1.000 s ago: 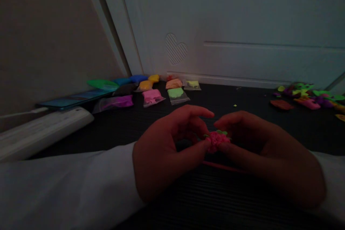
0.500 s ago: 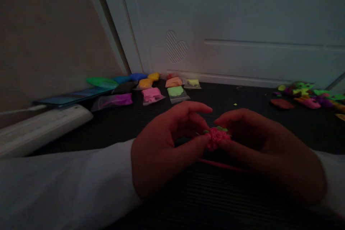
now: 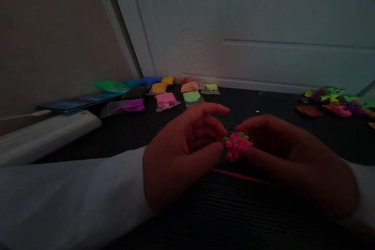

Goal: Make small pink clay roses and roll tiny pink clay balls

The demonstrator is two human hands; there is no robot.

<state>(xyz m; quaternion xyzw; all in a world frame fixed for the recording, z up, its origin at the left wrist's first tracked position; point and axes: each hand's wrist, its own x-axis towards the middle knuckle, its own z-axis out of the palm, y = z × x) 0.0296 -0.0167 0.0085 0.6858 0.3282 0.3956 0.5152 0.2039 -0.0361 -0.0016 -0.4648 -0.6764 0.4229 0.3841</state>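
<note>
A small cluster of pink clay roses [image 3: 234,146] with green leaves along its top is pinched between the thumb and fingers of my right hand [image 3: 293,164]. My left hand [image 3: 184,156] is at the cluster's left side. Its thumb tip is right beside the roses, and its index finger reaches out above, apart from the thumb. Whether the left fingertips still touch the leaves is hard to tell. Below both hands, a thin pink strip [image 3: 246,177] lies on the dark tabletop [image 3: 222,218]; its right end is hidden by my right hand.
Bags of coloured clay, including a pink one [image 3: 165,101] and a green one [image 3: 191,97], lie at the back left. A white power strip [image 3: 52,133] and a tablet [image 3: 76,102] are on the left. Colourful clay pieces [image 3: 336,101] and a brown piece [image 3: 309,111] lie back right.
My left thumb has drawn back slightly left from the roses, showing more of them. My right hand keeps hold of the cluster. The view has shifted a little.
</note>
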